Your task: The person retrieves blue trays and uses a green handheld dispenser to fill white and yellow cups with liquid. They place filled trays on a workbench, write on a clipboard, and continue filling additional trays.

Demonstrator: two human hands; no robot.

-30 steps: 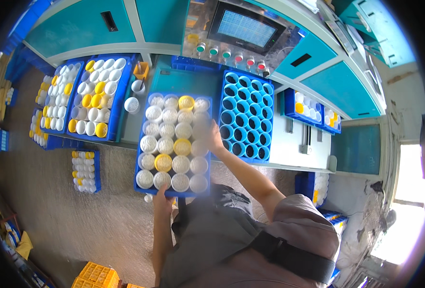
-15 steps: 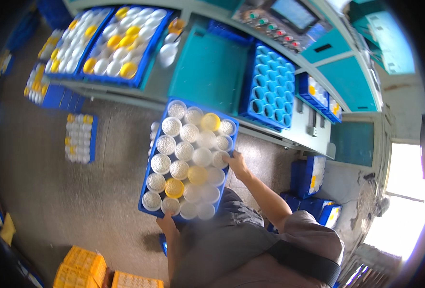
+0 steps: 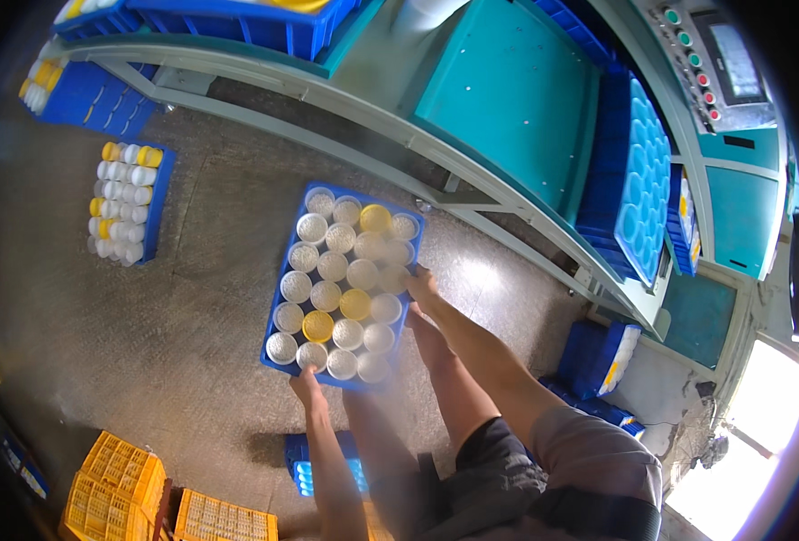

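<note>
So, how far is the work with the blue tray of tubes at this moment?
Done: the blue tray is full of white and yellow tubes and is off the teal workbench. In hand: the left hand and right hand grip its edges above the floor. Left: it is not set down; another filled tray lies on the floor.

Bright daylight glare lower right; dark fisheye rim, bent edges; slight haze mid-frame

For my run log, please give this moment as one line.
left hand: grips blue tray near edge | right hand: grips right edge | tray: over floor
</note>
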